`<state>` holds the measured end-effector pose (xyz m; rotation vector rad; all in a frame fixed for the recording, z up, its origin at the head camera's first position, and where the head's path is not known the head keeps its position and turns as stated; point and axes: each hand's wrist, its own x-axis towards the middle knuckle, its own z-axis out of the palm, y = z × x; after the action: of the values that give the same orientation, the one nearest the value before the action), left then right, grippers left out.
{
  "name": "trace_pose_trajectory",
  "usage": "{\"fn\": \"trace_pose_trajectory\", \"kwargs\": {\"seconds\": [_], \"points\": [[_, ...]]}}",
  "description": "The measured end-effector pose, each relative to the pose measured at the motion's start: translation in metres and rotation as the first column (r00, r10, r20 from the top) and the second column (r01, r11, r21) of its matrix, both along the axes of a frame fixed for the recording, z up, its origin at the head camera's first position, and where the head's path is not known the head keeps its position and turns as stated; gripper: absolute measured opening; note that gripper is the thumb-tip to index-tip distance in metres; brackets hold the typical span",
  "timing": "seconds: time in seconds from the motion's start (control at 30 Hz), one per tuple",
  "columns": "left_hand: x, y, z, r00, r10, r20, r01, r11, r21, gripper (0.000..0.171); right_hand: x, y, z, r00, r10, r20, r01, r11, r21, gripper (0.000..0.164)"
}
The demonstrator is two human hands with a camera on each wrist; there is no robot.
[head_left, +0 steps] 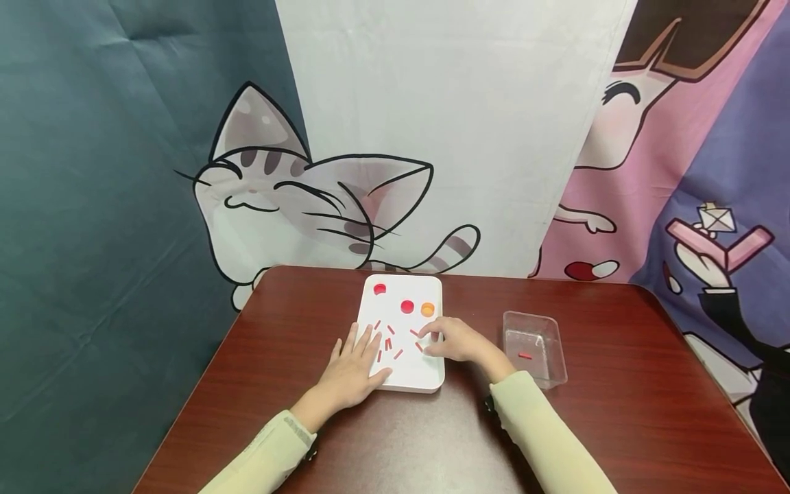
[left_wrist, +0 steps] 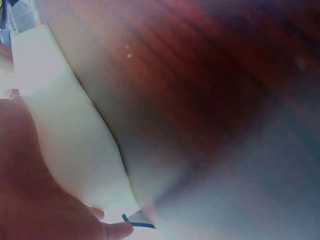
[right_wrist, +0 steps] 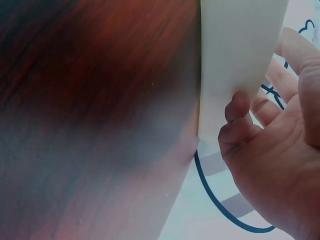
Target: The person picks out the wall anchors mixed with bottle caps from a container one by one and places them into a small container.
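A shallow white tray (head_left: 410, 377) lies on the table, with several short red sticks (head_left: 398, 354) scattered over its lower half. Across its left edge my left hand (head_left: 353, 367) rests with fingers spread and straight, the fingertips near some of the sticks. My right hand (head_left: 455, 339) reaches over the tray's right edge, fingers bent and thumb apart from the forefinger. Right at those fingertips lie a red stick (head_left: 419, 347) and another just above it. The right wrist view shows the right hand (right_wrist: 280, 160) with its outer fingers curled beside the tray's pale side wall (right_wrist: 240, 45).
Two red round caps (head_left: 407, 307) and an orange one (head_left: 428, 309) sit in the tray's upper part. To the right stands a clear plastic box (head_left: 534, 322) with one red stick in it. Printed cloth (head_left: 469, 123) hangs behind the brown table (head_left: 247, 412).
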<state>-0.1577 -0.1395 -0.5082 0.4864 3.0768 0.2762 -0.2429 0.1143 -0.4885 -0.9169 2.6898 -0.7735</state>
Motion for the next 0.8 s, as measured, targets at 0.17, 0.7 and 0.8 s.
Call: {"fn": "trace_pose_trajectory", "kwargs": {"seconds": [0.17,0.7,0.8], "points": [[0.0,0.0,0.0,1.0,-0.004,0.001,0.004,1.0,-0.005,0.078,-0.001,-0.003,-0.005,1.0,-0.005,0.015,0.005,1.0,-0.002,0.026],[0.0,0.0,-0.001,1.0,-0.012,-0.012,0.011,1.0,-0.011,0.076,-0.006,-0.012,-0.014,1.0,-0.013,-0.014,0.014,0.997,0.07,0.027],[0.0,0.0,0.0,1.0,-0.01,-0.004,0.009,1.0,-0.006,0.076,-0.006,-0.013,-0.015,1.0,-0.026,0.001,0.026,0.996,0.087,0.028]]}}
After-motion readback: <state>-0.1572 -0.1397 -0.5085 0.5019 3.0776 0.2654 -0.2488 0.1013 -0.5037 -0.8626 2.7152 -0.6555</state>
